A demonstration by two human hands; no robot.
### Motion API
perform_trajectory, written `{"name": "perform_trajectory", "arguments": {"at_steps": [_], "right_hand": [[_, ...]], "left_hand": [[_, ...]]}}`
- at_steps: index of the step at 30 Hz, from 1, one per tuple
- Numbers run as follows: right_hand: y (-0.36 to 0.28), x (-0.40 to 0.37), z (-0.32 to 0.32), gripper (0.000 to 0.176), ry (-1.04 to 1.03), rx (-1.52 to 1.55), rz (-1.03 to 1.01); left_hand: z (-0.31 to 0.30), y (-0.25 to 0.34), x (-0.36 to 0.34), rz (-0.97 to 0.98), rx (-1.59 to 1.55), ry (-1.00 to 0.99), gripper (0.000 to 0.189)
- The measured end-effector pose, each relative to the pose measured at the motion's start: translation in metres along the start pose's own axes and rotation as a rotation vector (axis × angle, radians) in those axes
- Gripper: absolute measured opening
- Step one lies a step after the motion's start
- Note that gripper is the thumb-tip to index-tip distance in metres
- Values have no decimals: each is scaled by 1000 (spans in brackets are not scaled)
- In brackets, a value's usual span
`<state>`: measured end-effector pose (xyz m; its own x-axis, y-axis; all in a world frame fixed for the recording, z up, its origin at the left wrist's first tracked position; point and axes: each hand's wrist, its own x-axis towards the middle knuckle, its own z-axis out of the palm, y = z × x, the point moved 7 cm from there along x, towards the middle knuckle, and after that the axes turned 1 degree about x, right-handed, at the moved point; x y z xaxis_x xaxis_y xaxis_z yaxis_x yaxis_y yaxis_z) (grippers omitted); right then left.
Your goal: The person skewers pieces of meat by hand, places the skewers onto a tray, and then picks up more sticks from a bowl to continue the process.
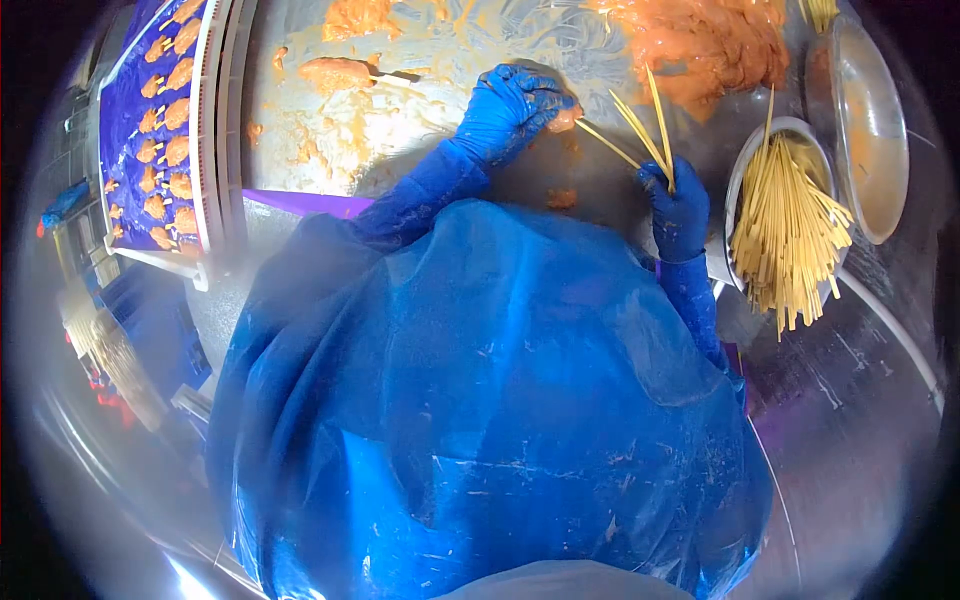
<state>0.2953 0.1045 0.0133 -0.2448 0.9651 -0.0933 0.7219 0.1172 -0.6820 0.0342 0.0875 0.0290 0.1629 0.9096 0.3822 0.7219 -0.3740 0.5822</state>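
Note:
Blue gloves cover both my hands. My left hand point(512, 112) is closed round a small piece of orange-coated meat point(565, 119) above the metal table. A wooden skewer point(608, 143) runs from this meat toward my right hand. My right hand point(680, 208) is closed on several wooden skewers point(656, 130), which fan upward out of the fist. Left of my left hand, a skewered piece of meat point(336, 73) lies on the table with its stick pointing right. Beyond my right hand lies a large pile of orange-coated raw meat point(705, 45).
A metal bowl point(735, 205) full of wooden skewers point(787, 235) stands at the right, beside a larger round metal bowl point(872, 130). At the left, a blue-lined tray point(130, 95) carries rows of skewered meat. More meat point(360, 18) lies at the table's far side.

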Motion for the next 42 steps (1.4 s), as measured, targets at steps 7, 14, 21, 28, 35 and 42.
{"name": "perform_trajectory", "arguments": {"at_steps": [7,14,21,28,35,42], "right_hand": [[-33,8,-6,20,-76,1,-40],[-12,3,-14,21,-19,-202,-85],[22,18,15,19,-142,241,-29],[-12,33,10,17,-192,21,-241],[-9,25,16,22,-266,176,-205],[10,33,25,17,-178,147,-237]], "left_hand": [[7,-5,-3,32,75,-57,27],[11,-6,-4,-40,-111,1,22],[19,-14,-9,98,-181,229,16],[-7,15,-3,178,-17,302,12],[-14,-6,-16,102,24,412,15],[-7,-3,-24,-9,180,281,18]]}}
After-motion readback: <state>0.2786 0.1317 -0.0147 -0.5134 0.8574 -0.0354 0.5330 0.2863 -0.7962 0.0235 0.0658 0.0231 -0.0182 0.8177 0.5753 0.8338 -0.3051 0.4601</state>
